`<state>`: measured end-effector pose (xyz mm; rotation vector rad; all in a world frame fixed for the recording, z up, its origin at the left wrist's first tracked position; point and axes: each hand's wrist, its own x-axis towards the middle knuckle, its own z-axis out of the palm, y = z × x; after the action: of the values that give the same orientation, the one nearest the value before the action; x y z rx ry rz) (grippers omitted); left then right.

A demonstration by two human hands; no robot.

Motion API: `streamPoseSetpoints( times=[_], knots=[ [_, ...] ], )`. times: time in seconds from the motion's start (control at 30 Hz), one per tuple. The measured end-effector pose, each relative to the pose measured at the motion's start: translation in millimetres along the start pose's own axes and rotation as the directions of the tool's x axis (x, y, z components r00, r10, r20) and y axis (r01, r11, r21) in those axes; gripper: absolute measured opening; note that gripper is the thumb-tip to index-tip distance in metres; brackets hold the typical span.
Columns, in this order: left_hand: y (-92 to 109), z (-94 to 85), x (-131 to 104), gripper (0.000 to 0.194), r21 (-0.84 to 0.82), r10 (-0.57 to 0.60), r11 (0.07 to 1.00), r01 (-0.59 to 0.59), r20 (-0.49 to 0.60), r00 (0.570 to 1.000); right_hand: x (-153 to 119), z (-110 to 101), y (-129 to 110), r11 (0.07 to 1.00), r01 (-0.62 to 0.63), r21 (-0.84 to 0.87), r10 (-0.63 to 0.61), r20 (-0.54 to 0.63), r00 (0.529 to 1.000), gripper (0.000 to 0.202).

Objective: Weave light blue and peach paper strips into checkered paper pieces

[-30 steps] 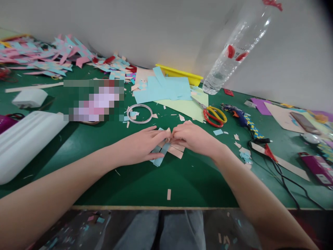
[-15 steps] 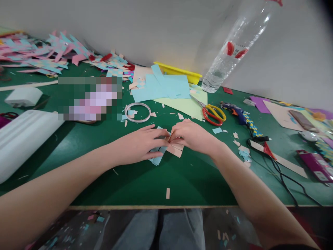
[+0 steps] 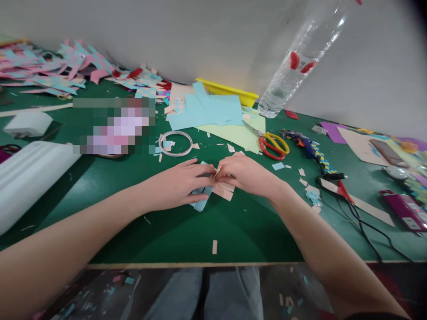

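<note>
Light-blue and pale-pink paper strips form one flat, partly covered paper piece (image 3: 223, 192) on the green table (image 3: 180, 240), nearer the person than the red-and-yellow-handled metal scissors (image 3: 271, 144) and to their left. At least two blue strips and two pink ones show; the full count is hidden by the hands. Blue lies on its left side, pink on its right, and one pink strip stands raised and bent.

Right hand (image 3: 245, 173): fingers narrowed to a pinch on the raised strip. Left hand (image 3: 182, 184): fingers parted over the blue strips; whether it grips cannot be told.

Counted, relative to the scissors: one pale round ring (image 3: 173, 154) to the left; one clear plastic bottle (image 3: 287, 78) behind; one yellow plastic tray (image 3: 230, 93) behind and left; one loose pink paper slip (image 3: 215, 247) in front and left.
</note>
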<state>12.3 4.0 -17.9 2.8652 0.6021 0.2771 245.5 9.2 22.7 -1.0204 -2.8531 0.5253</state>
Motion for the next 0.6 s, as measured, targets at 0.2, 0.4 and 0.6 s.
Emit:
streamPoseSetpoints(
  times=[0.2, 0.4, 0.6],
  knots=[
    [-1.3, 0.3, 0.0, 0.032, -0.001, -0.008, 1.000, 0.008, -0.001, 1.000, -0.7, 0.3, 1.3, 1.000, -0.004, 0.023, 0.004, -0.005, 1.000, 0.024],
    [-1.7, 0.1, 0.0, 0.031, -0.009, 0.002, 1.000, -0.002, -0.017, 1.000, -0.9, -0.2, 4.3, 0.999, 0.000, 0.033, -0.001, 0.014, 1.000, 0.025],
    [-1.1, 0.1, 0.3, 0.032, -0.024, -0.001, 1.000, 0.001, -0.014, 1.000, 1.1, -0.5, 1.6, 0.999, -0.012, 0.037, 0.012, 0.013, 1.000, 0.022]
  ],
)
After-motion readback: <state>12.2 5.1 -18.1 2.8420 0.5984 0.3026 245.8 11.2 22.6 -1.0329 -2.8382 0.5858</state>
